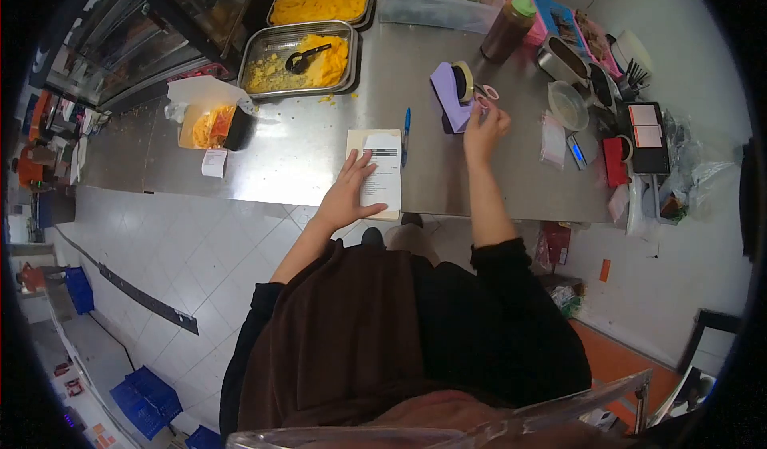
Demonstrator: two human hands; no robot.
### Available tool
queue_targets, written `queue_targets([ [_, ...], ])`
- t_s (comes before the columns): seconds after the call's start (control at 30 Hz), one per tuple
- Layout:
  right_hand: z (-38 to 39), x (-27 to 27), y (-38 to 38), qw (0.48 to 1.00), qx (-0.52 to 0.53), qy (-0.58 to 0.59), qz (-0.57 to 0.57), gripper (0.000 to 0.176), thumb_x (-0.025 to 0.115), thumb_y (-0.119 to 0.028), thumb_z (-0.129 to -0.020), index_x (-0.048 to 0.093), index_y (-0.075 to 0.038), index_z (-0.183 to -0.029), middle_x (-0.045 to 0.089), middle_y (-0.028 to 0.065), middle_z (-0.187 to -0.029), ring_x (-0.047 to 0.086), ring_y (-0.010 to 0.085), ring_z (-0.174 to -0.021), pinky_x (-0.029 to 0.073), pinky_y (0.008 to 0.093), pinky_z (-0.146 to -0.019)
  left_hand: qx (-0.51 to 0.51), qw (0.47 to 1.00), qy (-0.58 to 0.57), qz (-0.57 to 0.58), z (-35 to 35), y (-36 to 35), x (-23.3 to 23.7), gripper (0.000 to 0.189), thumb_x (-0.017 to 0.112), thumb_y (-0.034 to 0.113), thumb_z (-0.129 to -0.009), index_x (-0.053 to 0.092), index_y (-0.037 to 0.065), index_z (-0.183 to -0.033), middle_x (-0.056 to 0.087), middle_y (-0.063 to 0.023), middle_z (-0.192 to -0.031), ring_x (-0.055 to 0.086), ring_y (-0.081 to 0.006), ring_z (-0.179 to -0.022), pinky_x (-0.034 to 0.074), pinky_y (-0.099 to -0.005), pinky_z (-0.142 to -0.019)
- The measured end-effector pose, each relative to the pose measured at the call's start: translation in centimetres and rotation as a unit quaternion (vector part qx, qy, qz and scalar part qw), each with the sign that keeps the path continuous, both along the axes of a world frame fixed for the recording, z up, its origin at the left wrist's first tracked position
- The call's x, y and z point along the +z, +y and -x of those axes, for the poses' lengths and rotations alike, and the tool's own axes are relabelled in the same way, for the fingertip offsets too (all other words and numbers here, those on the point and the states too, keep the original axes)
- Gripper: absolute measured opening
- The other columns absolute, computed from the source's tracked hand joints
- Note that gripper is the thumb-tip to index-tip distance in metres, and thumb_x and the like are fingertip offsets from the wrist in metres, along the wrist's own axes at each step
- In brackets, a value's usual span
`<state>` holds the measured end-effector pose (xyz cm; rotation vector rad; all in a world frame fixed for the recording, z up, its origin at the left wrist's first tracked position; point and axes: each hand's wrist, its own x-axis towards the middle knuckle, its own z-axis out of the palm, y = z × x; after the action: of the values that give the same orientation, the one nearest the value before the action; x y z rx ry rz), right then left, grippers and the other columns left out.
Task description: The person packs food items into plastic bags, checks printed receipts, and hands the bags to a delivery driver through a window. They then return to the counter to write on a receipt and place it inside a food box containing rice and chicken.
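Observation:
My left hand (349, 191) lies flat, fingers spread, on a printed receipt (383, 179) at the counter's front edge. Under the receipt is a cream-coloured paper or envelope (357, 139). To its right lies a blue pen (407, 129). My right hand (486, 135) is beside a purple tape dispenser (447, 97) that carries a roll of tape (462, 81). Its fingers are pinched together; what is between them is too small to make out. Pink-handled scissors (490, 92) sit just beyond these fingers, partly hidden by the dispenser.
Metal trays of yellow food stand at the back, the nearer tray (249, 65) with a black scoop (297, 62). An open food box (192, 123) stands left, a sauce bottle (507, 32) back right. Bowls, a phone-like device (576, 152) and bags crowd the right end.

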<state>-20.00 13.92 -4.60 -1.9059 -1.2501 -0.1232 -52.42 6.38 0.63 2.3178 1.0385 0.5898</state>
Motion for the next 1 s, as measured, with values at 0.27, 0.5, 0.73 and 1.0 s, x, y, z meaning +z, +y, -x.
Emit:
queue_targets([
  [0.27, -3.8, 3.3, -1.1, 0.761, 0.175, 0.618, 0.086, 0.025, 0.056, -0.02, -0.085, 0.059, -0.002, -0.102, 0.054, 0.0056, -0.111, 0.053, 0.0214, -0.101, 0.046, 0.0495, -0.082, -0.004, 1.0, -0.006, -0.007, 0.0, 0.0, -0.2, 0.076, 0.079, 0.033, -0.064, 0.042, 0.0, -0.122, 0.03, -0.0173, -0.142, 0.017, -0.0408, -0.134, 0.025, -0.0447, -0.108],
  [0.5, -2.2, -2.3, -3.1, 0.803, 0.2, 0.559, -0.055, 0.008, 0.058, -0.006, -0.084, 0.057, 0.002, -0.085, 0.053, 0.0088, -0.111, 0.055, 0.0164, -0.091, 0.05, 0.0447, -0.086, -0.006, 1.0, -0.012, -0.015, 0.2, 0.0, -0.6, 0.077, 0.079, 0.033, -0.064, 0.042, 0.0, -0.123, 0.029, -0.0173, -0.143, 0.017, -0.0415, -0.134, 0.025, -0.0456, -0.107],
  [0.73, 1.7, -1.1, -4.7, 0.951, 0.013, 0.309, -0.026, 0.01, 0.056, -0.002, -0.084, 0.059, 0.002, -0.093, 0.061, 0.0058, -0.086, 0.059, 0.0137, -0.077, 0.052, 0.0299, -0.074, 0.012, 0.999, -0.04, -0.031, 0.4, 0.0, -0.8, 0.072, 0.076, 0.039, -0.065, 0.048, 0.002, -0.12, 0.024, -0.0217, -0.143, 0.018, -0.0431, -0.133, 0.026, -0.0469, -0.106],
  [1.0, 17.2, 5.2, -2.2, 0.879, 0.393, 0.119, 0.241, 0.041, 0.067, -0.012, -0.075, 0.054, -0.003, -0.114, 0.063, 0.0136, -0.081, 0.062, 0.0254, -0.076, 0.05, 0.0355, -0.068, 0.116, 0.983, 0.065, -0.128, 0.1, -1.8, 0.7, 0.069, 0.075, 0.046, -0.062, 0.053, 0.011, -0.118, 0.038, -0.0238, -0.125, 0.031, -0.0421, -0.119, 0.029, -0.052, -0.095],
])
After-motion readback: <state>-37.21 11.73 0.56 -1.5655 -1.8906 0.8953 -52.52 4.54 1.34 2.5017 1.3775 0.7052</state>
